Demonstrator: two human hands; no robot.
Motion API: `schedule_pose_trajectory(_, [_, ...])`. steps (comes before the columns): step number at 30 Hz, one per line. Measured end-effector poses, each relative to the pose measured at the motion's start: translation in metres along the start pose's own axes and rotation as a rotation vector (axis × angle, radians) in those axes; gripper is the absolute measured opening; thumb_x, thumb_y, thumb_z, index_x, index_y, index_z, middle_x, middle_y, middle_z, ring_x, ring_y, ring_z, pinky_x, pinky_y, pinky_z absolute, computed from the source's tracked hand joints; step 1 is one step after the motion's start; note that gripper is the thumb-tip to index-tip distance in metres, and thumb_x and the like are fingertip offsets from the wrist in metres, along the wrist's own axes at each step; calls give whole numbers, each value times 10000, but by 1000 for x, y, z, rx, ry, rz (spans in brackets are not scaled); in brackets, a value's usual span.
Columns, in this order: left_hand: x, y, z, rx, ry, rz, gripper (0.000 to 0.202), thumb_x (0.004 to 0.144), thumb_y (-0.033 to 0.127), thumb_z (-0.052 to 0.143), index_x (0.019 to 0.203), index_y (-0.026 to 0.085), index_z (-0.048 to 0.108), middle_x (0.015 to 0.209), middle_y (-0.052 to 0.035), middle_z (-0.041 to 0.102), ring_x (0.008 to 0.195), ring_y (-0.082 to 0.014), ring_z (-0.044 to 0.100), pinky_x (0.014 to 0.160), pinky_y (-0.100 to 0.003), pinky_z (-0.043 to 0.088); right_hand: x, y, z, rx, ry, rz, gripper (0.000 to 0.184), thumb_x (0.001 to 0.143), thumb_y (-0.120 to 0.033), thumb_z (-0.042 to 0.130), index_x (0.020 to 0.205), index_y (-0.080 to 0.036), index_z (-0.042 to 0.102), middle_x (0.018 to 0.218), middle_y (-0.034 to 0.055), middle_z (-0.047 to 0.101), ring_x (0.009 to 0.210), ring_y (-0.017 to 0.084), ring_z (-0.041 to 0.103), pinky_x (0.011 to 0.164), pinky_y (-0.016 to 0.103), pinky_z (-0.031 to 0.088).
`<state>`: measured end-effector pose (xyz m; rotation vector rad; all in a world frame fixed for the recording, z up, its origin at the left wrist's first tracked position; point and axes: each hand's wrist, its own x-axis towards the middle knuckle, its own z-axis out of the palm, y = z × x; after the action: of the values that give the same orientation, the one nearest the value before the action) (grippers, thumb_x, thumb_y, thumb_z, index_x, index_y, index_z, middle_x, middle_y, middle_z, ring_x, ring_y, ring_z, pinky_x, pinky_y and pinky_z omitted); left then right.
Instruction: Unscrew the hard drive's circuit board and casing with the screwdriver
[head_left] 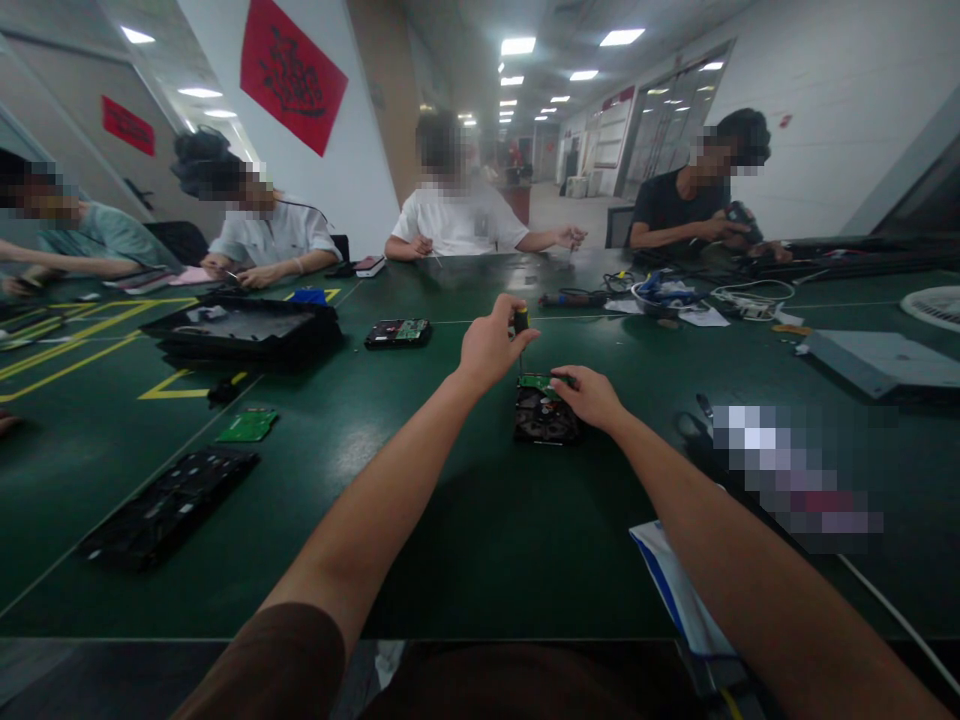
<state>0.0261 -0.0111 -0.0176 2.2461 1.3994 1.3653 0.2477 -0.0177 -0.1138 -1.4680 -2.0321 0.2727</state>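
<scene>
A hard drive [547, 418] with a green circuit board [534, 381] at its far end lies on the dark green table [442, 560]. My left hand [491, 345] is closed round the yellow and black handle of a screwdriver [521, 320]. The screwdriver stands upright, its thin shaft reaching down to the board's far left corner. With its fingers on the right edge of the drive, my right hand [592, 397] grips it against the table. The screwdriver's tip is too small to make out.
Another hard drive [398, 333] lies farther back. At left are a loose green board [248, 425], a black drive casing [171, 505] and black trays [244, 330]. A grey metal case [889, 362] and cables [667, 290] are at right. Several people sit across the table.
</scene>
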Motion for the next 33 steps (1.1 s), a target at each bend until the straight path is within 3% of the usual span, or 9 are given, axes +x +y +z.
schedule_pose_trajectory(7, [1,-1,-1,-12,4,48,390,897,200,710,1254,255,562,1161,-85,715,1015,-230,705,894,-372,561,1,0,-1,7,1,-26,314,967,-368,591,1213,-225,725,1217,81,733,1054,229,674,954,369,505])
schedule_pose_trajectory(11, [0,-3,-3,58,88,125,301,900,184,688,1193,238,640,1258,-99,627,1123,-232,635,931,-368,555,0,0,-1,9,2,-41,316,969,-370,591,1208,-213,724,1211,84,733,1006,219,679,936,360,507])
schedule_pose_trajectory(17, [3,-8,-4,84,63,112,322,909,142,663,1218,228,632,1206,-97,682,1068,-227,672,947,-388,552,0,0,-1,-2,2,-4,313,965,-378,603,1202,-217,727,1179,84,739,995,221,678,927,365,504])
schedule_pose_trajectory(28, [-1,5,-5,58,75,44,403,818,373,820,1103,248,565,1034,-62,752,953,-233,731,865,-367,565,1,0,-1,-16,-13,-20,312,966,-363,599,1211,-217,725,1201,85,735,1004,222,674,938,362,498])
schedule_pose_trajectory(33, [-1,9,-7,55,26,53,321,870,310,751,1126,253,567,993,-53,741,915,-215,717,825,-334,555,1,0,-2,-13,-11,-31,317,968,-359,599,1219,-210,721,1211,91,733,1036,225,673,954,362,495])
